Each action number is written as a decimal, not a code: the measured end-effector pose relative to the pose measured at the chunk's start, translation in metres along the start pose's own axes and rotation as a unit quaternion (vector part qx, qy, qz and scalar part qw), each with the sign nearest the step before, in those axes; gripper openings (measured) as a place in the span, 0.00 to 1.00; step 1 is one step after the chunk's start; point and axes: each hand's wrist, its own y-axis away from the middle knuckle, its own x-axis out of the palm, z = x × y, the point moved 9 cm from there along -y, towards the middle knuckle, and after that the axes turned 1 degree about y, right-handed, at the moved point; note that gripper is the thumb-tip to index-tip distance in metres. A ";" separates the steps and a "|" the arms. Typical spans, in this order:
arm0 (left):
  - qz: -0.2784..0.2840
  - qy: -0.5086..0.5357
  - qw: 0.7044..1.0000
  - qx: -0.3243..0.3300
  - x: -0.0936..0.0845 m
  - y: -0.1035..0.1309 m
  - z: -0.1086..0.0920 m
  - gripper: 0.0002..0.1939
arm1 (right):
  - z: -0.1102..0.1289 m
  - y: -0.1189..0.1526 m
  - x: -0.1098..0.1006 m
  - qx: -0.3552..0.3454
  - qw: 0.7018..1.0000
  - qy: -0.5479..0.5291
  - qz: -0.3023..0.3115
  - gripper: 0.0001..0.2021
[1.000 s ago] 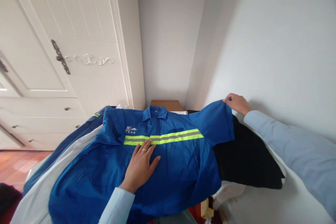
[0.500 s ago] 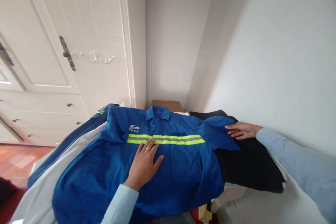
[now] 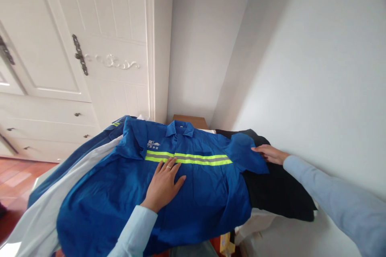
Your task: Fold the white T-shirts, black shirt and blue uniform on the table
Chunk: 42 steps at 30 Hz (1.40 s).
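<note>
A blue work shirt (image 3: 208, 184) with a collar, short sleeves and a yellow-green and grey reflective stripe lies spread out, front up. White lettering and a logo mark its chest on the left side. My left hand (image 3: 164, 184), with a ring on one finger, rests flat on the shirt just below the stripe, fingers spread. At the right, my right hand (image 3: 271, 153) pinches the outer edge of the right-side sleeve (image 3: 247, 154), which is lifted and bent a little. Its fingertips are partly hidden.
Black cloth (image 3: 277, 192) lies under the shirt on the right. White fabric (image 3: 39, 217) and a darker blue garment (image 3: 78, 158) hang at the left. A white wardrobe (image 3: 114, 28) stands behind, a brown box (image 3: 191, 121) in the corner, and a pale wall (image 3: 316, 68) rises on the right.
My right hand has moved slightly inward with the sleeve edge, and the sleeve has folded up more. The left hand stays in place on the shirt. The view has shifted a little.
</note>
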 end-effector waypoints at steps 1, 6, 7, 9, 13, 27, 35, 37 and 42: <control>0.003 -0.001 1.000 -0.002 0.000 0.000 0.000 0.25 | -0.003 0.004 0.005 0.016 0.999 -0.025 0.014 0.11; 0.009 -0.013 1.000 -0.002 0.001 -0.001 0.000 0.25 | -0.003 0.026 0.028 0.071 0.988 -0.121 0.071 0.08; 0.007 -0.014 1.000 -0.001 0.001 -0.001 0.000 0.25 | 0.002 0.029 0.027 0.069 0.989 -0.119 0.056 0.07; 0.002 -0.013 1.000 0.000 0.001 -0.001 0.000 0.25 | 0.022 0.032 0.019 0.036 0.992 -0.122 0.004 0.04; -0.003 -0.009 1.000 0.004 0.001 -0.001 0.000 0.25 | 0.079 0.056 0.021 -0.106 0.977 -0.166 -0.077 0.08; 0.017 0.012 1.000 -0.009 -0.004 -0.001 -0.002 0.24 | 0.073 0.119 0.199 -0.407 0.793 0.407 0.201 0.39; 0.013 0.015 1.000 -0.007 -0.005 -0.001 -0.002 0.25 | 0.034 0.132 0.179 -0.384 0.784 0.480 0.087 0.45; 0.012 0.016 1.000 -0.004 -0.004 -0.001 -0.002 0.25 | 0.032 0.129 0.168 -0.395 0.802 0.447 0.028 0.39; 0.014 0.006 1.000 -0.004 -0.002 -0.002 -0.001 0.25 | 0.051 0.164 0.160 -0.519 0.762 0.364 -0.132 0.15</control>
